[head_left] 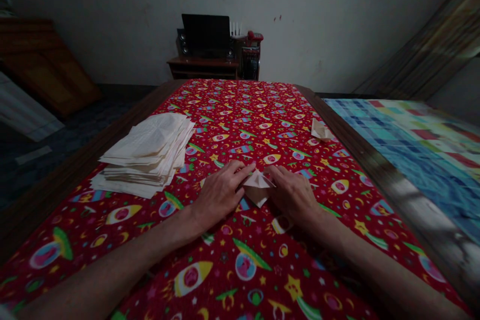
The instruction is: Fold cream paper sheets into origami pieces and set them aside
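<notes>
A small piece of folded paper, pale and creased, lies on the red patterned cloth between my hands. My left hand grips its left edge, fingers bent and pressed together over it. On the opposite side my right hand pinches the paper's right edge with curled fingers. The paper has a raised peak on its far part and a flat point toward me. Both thumbs show only in part.
Left of my hands sits a thick stack of paper sheets. Another folded paper piece lies near the cloth's right edge. Beyond the table stand a dark monitor and a red telephone. A bed with a checked cover is at right.
</notes>
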`<state>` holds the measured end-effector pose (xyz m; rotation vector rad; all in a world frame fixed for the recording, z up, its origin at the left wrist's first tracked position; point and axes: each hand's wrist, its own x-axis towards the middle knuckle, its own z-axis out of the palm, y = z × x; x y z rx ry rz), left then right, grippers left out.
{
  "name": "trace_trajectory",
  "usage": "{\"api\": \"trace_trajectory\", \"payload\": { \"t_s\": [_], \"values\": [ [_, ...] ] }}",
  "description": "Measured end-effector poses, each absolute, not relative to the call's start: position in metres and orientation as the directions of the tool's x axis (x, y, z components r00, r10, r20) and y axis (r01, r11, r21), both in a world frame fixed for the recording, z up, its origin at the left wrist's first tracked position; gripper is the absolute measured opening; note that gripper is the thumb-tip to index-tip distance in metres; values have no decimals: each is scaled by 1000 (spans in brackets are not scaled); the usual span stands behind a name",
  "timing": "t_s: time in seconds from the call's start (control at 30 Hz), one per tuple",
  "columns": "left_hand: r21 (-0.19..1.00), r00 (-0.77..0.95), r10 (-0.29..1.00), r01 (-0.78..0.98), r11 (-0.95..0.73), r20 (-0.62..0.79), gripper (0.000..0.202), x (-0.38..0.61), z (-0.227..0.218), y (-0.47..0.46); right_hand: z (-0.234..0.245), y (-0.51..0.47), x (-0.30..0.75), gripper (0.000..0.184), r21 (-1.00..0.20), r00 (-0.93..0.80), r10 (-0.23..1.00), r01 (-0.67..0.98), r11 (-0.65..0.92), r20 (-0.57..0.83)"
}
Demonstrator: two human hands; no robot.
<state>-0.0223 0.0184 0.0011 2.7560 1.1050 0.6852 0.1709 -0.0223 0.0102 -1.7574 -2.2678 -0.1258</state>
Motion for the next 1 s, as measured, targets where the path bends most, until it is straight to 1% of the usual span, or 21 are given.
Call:
{"api": "trace_trajectory", "payload": {
  "t_s": [0.1,0.2,0.27,0.33,0.43,0.57,0.77,0.9,1.0],
  "values": [
    [182,706,567,547,-817,425,42,-25,-1,19,8,-24,172,19,4,-293,919,953,303,263],
    [78,774,482,497,-864,411,28,-26,-2,19,6,-26,177,17,72,-396,881,918,391,259],
    [29,793,464,494,-869,396,23,-26,-2,20,5,-29,182,17,81,-472,846,880,468,246],
    [8,804,457,491,-871,381,23,-27,-3,20,4,-31,186,20,62,-529,815,845,531,238],
    [23,823,440,464,-886,358,23,-30,-2,18,3,-34,192,29,16,-558,794,820,572,241],
    [51,862,370,376,-925,347,17,-36,0,15,0,-34,194,34,-7,-568,787,810,586,241],
    [21,903,298,307,-952,310,21,-38,-1,15,0,-33,193,28,-37,-554,804,818,574,216],
    [46,907,294,294,-955,301,24,-38,1,17,0,-33,193,25,-29,-556,804,818,574,212],
    [66,915,289,282,-957,283,26,-37,3,17,0,-34,193,28,-29,-556,805,819,573,207]
  ]
}}
